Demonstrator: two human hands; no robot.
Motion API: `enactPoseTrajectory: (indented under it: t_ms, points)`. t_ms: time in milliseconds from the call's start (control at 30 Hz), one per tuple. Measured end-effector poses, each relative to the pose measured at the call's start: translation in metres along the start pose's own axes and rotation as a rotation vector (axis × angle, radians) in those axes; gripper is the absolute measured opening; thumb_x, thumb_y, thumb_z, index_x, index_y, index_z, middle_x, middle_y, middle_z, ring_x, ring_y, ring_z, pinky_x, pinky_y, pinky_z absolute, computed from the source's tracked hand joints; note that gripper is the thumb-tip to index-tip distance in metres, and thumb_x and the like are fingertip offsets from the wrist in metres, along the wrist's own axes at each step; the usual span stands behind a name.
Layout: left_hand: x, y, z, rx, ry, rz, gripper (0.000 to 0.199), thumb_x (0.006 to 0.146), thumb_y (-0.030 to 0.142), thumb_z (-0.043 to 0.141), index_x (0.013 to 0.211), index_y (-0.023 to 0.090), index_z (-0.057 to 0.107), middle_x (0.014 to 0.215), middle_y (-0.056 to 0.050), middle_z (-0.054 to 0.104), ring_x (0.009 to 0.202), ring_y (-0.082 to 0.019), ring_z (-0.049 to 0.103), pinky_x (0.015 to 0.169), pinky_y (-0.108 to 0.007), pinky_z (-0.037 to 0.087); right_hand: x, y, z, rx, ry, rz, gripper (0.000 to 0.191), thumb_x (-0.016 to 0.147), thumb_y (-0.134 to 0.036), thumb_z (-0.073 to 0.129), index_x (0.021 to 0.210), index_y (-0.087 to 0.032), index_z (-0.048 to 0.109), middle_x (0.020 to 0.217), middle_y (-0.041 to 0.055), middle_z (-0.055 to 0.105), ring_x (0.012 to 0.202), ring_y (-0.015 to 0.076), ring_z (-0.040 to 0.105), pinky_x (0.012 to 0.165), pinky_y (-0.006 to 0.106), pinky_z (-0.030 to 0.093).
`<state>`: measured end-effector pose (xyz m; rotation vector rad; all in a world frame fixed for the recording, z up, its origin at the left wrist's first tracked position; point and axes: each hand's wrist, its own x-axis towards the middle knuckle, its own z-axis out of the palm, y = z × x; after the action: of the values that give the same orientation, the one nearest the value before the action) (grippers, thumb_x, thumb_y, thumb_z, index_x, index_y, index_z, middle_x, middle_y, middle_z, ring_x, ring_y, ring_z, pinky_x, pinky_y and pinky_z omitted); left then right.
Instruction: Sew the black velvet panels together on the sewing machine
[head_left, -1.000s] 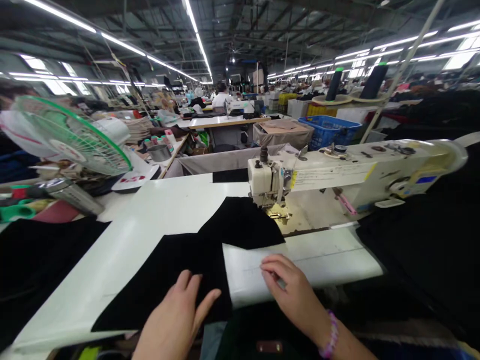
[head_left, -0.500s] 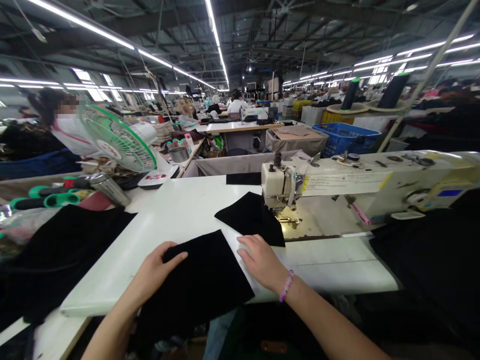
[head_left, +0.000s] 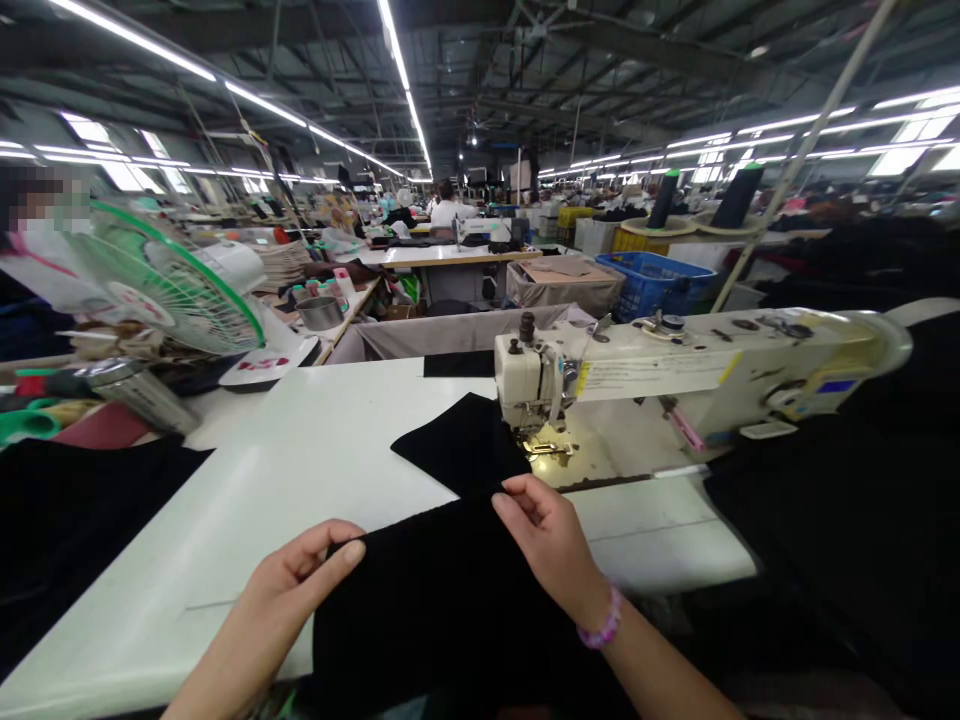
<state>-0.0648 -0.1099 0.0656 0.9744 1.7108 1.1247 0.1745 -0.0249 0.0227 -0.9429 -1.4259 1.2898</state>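
A black fabric piece [head_left: 435, 600] is stretched between my two hands, its top edge running from one to the other. My left hand [head_left: 292, 580] pinches its upper left corner between thumb and fingers. At the upper right corner my right hand [head_left: 547, 535], with a beaded bracelet on the wrist, grips the edge. Just beyond lies another black fabric piece [head_left: 465, 445], flat on the white table [head_left: 315, 440], its right side close to the needle area of the sewing machine [head_left: 532, 385]. The lower part of the held piece hangs toward me.
A green fan [head_left: 172, 280] and a metal flask [head_left: 139, 395] stand at the left, near dark cloth [head_left: 82, 530]. More black cloth [head_left: 847, 500] is heaped at the right. Behind the machine is a blue basket [head_left: 656, 283]. A person in white [head_left: 446, 210] sits farther off.
My right hand, before apart from the fabric with fingers outstretched, has taken hold of its right corner. The held piece now spans both hands. The view has shifted to the right.
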Motion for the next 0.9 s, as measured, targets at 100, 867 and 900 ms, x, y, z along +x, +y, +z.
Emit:
enactPoseTrajectory:
  t_ms: [100, 867, 900]
  points:
    - [0.01, 0.004, 0.015, 0.071, -0.097, 0.005, 0.039, 0.067, 0.058, 0.077, 0.079, 0.021, 0.072, 0.069, -0.002, 0.072, 0.067, -0.02, 0.064, 0.065, -0.027, 0.052, -0.009, -0.004, -0.021, -0.034, 0.044, 0.003, 0.025, 0.09, -0.044, 0.062, 0.091, -0.019, 0.067, 0.063, -0.0038, 0.059, 0.056, 0.0108, 0.05, 0.052, 0.022, 0.039]
    - [0.09, 0.027, 0.152, 0.863, -0.16, 0.735, 0.069, 0.085, 0.043, 0.064, 0.142, 0.007, 0.046, 0.149, -0.023, 0.049, 0.137, -0.034, 0.048, 0.114, -0.048, 0.04, -0.019, 0.04, -0.15, -0.301, 0.355, 0.224, 0.041, 0.078, -0.061, 0.064, 0.082, -0.02, 0.066, 0.072, 0.0013, 0.067, 0.065, 0.0191, 0.058, 0.064, 0.03, 0.044]
    - [0.089, 0.021, 0.155, 0.93, -0.166, 0.711, 0.075, 0.086, 0.043, 0.065, 0.146, 0.006, 0.04, 0.149, -0.025, 0.047, 0.137, -0.035, 0.047, 0.113, -0.05, 0.041, -0.02, 0.042, -0.15, -0.314, 0.346, 0.23, 0.042, 0.078, -0.061, 0.063, 0.081, -0.02, 0.066, 0.071, 0.0009, 0.066, 0.065, 0.0189, 0.059, 0.063, 0.03, 0.044]
